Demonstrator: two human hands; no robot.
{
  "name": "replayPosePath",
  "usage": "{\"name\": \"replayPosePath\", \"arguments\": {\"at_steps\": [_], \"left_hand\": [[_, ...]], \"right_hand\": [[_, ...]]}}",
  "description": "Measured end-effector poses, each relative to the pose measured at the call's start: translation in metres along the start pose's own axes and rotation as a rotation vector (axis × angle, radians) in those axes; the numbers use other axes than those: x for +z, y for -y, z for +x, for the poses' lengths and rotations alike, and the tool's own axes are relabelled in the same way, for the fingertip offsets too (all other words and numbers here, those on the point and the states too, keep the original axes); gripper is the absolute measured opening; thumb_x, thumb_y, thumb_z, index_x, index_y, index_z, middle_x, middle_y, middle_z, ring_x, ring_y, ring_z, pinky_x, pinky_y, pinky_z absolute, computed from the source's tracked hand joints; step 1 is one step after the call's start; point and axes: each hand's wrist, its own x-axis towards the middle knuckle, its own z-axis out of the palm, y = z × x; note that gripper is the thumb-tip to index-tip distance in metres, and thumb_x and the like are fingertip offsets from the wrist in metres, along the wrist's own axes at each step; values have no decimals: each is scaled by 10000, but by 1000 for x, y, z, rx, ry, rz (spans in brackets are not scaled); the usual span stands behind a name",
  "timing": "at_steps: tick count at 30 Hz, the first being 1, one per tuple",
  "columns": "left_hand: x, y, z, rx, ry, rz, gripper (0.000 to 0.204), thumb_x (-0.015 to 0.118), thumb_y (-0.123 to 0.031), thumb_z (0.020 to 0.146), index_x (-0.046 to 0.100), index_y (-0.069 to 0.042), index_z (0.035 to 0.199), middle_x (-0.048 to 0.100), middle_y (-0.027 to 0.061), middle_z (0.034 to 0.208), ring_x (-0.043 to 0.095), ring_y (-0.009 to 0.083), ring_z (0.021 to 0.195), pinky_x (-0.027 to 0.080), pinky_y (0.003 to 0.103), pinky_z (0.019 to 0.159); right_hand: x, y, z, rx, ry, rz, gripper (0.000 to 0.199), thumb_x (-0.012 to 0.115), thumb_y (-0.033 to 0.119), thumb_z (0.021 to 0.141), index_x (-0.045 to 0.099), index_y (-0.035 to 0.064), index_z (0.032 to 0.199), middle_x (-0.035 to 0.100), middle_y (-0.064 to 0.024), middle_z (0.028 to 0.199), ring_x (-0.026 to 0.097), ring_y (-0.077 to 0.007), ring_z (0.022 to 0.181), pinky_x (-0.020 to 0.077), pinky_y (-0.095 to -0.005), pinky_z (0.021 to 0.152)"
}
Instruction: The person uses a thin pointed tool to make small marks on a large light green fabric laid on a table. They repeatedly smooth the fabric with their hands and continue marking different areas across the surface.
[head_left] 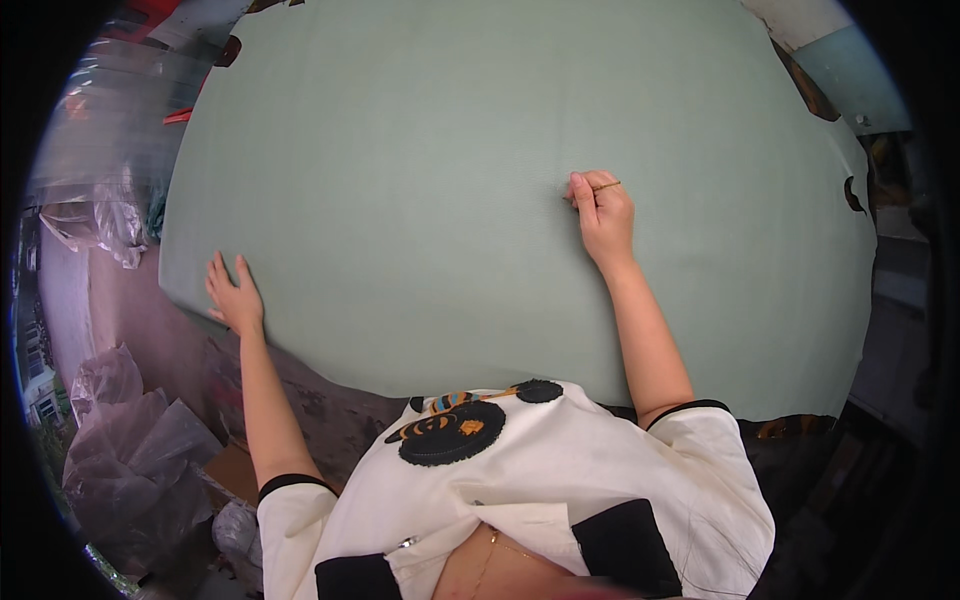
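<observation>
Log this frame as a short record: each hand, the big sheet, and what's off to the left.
Left hand: fingers spread, at the left edge of the sheet
Right hand: fingers curled, over the sheet right of its middle; whether it holds anything is unclear
Ring: gold-coloured, on a right-hand finger
Sheet: large, grey-green, smooth, spread out in front of the person
Lower left: crumpled clear plastic

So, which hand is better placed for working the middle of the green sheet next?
Probably the right hand: it is curled over the green sheet, nearer its middle, while the left hand lies spread near its left edge.
</observation>
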Motion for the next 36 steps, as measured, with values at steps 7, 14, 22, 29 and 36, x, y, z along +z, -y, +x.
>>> {"name": "replayPosePath", "arguments": {"at_steps": [7, 14, 22, 29, 36], "left_hand": [[1, 1, 0, 2, -6, -13, 631, 439, -590, 968, 382, -267, 1507, 302, 11, 1598, 217, 250, 1487, 98, 645, 1156], [0, 0, 0, -1, -5, -4, 636, 438, -593, 969, 379, -262, 1508, 294, 11, 1601, 214, 246, 1488, 92, 641, 1157], [-3, 0, 3, 6, 0, -13, 628, 447, -593, 967, 390, -270, 1502, 305, 12, 1597, 224, 248, 1485, 97, 640, 1156], [-1, 0, 2, 13, -29, -14, 638, 456, -606, 958, 390, -277, 1501, 310, 19, 1596, 234, 251, 1482, 96, 649, 1151], [1, 28, 14, 39, -48, -346, 571, 502, -507, 960, 486, -202, 1443, 383, 88, 1545, 339, 275, 1425, 205, 567, 1148]], "right_hand": [[-1, 2, -2, 33, -32, 2, 376, 557, 224, 1012, 604, 15, 703, 590, -49, 657, 556, -174, 674, 445, -304, 613], [-1, 1, -1, 28, -93, -32, 384, 579, 254, 1000, 596, 32, 687, 588, -48, 641, 573, -204, 700, 454, -335, 615], [-1, 3, 0, 68, -75, -44, 373, 581, 252, 998, 595, 36, 694, 591, -45, 654, 562, -199, 708, 447, -337, 613], [3, 0, -2, 49, -141, -46, 405, 567, 281, 1006, 588, 34, 685, 575, -32, 632, 559, -169, 707, 439, -331, 607], [-64, -29, 1, 448, -665, 603, 374, 392, 331, 1068, 596, 18, 1041, 632, -86, 972, 613, -174, 940, 513, -341, 833]]}}
